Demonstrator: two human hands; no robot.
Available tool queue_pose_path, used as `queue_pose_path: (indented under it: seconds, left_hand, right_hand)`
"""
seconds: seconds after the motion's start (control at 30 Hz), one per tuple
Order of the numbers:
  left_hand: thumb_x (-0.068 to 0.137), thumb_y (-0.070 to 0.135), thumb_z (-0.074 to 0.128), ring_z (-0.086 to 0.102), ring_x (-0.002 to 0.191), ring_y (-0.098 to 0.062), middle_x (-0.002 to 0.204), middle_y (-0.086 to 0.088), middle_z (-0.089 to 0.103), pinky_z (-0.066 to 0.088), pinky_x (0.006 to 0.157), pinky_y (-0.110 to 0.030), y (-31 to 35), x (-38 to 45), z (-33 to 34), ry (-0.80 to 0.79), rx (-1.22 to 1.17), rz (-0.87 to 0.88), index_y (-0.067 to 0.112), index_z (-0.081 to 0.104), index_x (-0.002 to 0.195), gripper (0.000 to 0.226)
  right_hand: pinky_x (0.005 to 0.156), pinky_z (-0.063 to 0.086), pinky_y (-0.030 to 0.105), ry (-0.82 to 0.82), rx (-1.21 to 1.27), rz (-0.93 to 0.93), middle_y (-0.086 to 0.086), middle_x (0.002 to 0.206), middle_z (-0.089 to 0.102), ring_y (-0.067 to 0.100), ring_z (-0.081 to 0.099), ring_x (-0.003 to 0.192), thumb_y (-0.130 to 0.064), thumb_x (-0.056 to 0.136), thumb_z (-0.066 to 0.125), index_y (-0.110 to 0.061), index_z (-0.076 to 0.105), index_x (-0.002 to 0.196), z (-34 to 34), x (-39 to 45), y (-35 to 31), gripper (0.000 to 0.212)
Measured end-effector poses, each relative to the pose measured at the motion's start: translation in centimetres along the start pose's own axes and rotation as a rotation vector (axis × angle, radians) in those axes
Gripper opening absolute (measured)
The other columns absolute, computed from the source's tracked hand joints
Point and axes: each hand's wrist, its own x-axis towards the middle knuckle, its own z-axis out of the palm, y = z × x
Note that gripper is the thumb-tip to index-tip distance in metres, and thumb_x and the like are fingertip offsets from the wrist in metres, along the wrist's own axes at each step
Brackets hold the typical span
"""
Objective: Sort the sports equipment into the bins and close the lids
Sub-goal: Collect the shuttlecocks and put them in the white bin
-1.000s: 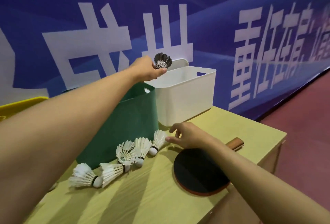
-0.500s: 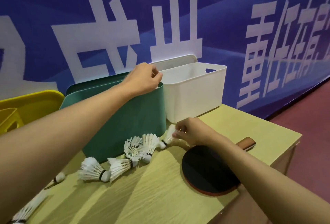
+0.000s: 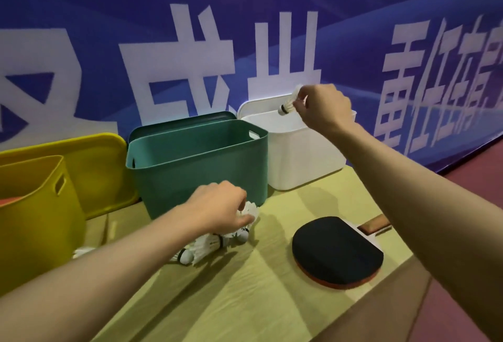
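Pale wood worktop (image 3: 245, 301), blue banner (image 3: 81, 28) behind. Yellow bin (image 3: 35, 222), green bin (image 3: 201, 170), white bin (image 3: 296, 156) in a row, lids propped behind them. Black-rubber paddle (image 3: 336, 250) lies flat, right of the loose shuttlecocks (image 3: 209, 243). My right hand (image 3: 324, 108) pinches a white feather shuttlecock (image 3: 290, 102) over the white bin, cork down. My left hand (image 3: 220, 209) curls on another shuttlecock (image 3: 251, 212) before the green bin.

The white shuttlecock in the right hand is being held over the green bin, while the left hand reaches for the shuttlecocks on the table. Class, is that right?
Not quite. The head view shows the right hand holding the white shuttlecock over the white bin, not the green bin. The left hand does reach for the shuttlecocks on the table.
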Motion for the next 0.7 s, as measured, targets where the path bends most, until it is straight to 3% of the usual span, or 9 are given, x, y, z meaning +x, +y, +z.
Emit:
queue_pose_path:
  seconds: [0.13,0.2,0.3,0.37,0.47,0.57,0.63,0.7]
  left_hand:
    - [0.088,0.07,0.053,0.064,0.086,-0.026,0.099,0.001,0.063,0.05,0.071,-0.036,0.7,0.2,1.9,0.011,0.126,-0.014,0.021,0.06,0.087,0.049]
    - [0.087,0.072,0.053,0.061,0.08,-0.026,0.093,0.0,0.062,0.042,0.066,-0.033,0.9,0.5,2.6,-0.011,0.125,-0.044,0.02,0.046,0.07,0.055]
    - [0.086,0.077,0.05,0.057,0.075,-0.025,0.086,0.002,0.059,0.036,0.063,-0.032,1.4,1.1,3.4,-0.007,0.157,-0.069,0.02,0.038,0.067,0.061]
    - [0.086,0.077,0.05,0.058,0.076,-0.025,0.087,0.002,0.059,0.034,0.063,-0.031,1.9,1.7,3.8,0.016,0.197,-0.087,0.021,0.045,0.074,0.058]
    - [0.085,0.074,0.054,0.065,0.088,-0.024,0.102,0.0,0.063,0.034,0.065,-0.032,2.8,2.6,4.0,0.039,0.218,-0.132,0.022,0.059,0.103,0.055]
    - [0.085,0.073,0.055,0.066,0.1,-0.024,0.114,-0.002,0.063,0.034,0.068,-0.033,3.2,3.0,4.1,0.035,0.193,-0.169,0.017,0.055,0.12,0.066]
    - [0.084,0.076,0.052,0.067,0.103,-0.025,0.116,-0.002,0.063,0.036,0.068,-0.034,3.0,2.9,3.9,0.055,0.192,-0.164,0.018,0.054,0.121,0.069]
    - [0.086,0.077,0.047,0.066,0.105,-0.026,0.117,-0.002,0.063,0.036,0.069,-0.035,2.5,2.3,3.5,0.074,0.205,-0.146,0.02,0.054,0.121,0.067]
  right_hand:
    - [0.069,0.053,0.037,-0.067,-0.174,-0.006,0.011,0.096,0.072,0.03,0.062,0.07,-0.021,0.099,0.062,-0.014,0.074,0.103,2.8,1.5,-0.2,0.015]
    - [0.068,0.054,0.037,-0.081,-0.179,0.001,0.01,0.096,0.071,0.031,0.066,0.072,-0.021,0.098,0.062,-0.014,0.074,0.1,3.8,1.4,0.1,0.014]
    - [0.063,0.054,0.033,-0.051,-0.147,-0.045,0.008,0.095,0.07,0.027,0.065,0.069,-0.025,0.097,0.062,-0.016,0.074,0.097,4.6,0.5,0.5,0.014]
    - [0.06,0.057,0.032,-0.045,-0.122,-0.101,0.005,0.092,0.071,0.023,0.064,0.066,-0.026,0.097,0.06,-0.018,0.075,0.098,4.4,-0.6,0.7,0.017]
    - [0.063,0.061,0.036,-0.05,-0.032,-0.131,0.0,0.092,0.075,0.018,0.067,0.069,-0.029,0.096,0.061,-0.02,0.075,0.101,3.2,-2.3,0.7,0.018]
    - [0.065,0.062,0.038,-0.072,0.056,-0.125,-0.003,0.087,0.075,0.017,0.067,0.071,-0.034,0.095,0.057,-0.024,0.074,0.1,2.3,-4.8,0.2,0.02]
    - [0.069,0.061,0.04,-0.219,0.097,-0.102,-0.005,0.085,0.074,0.018,0.067,0.074,-0.046,0.094,0.057,-0.027,0.071,0.099,2.6,-7.4,-0.6,0.025]
    - [0.08,0.06,0.04,-0.541,0.138,-0.071,-0.004,0.096,0.075,0.018,0.068,0.086,-0.06,0.092,0.061,-0.028,0.07,0.11,3.5,-10.2,-1.9,0.038]
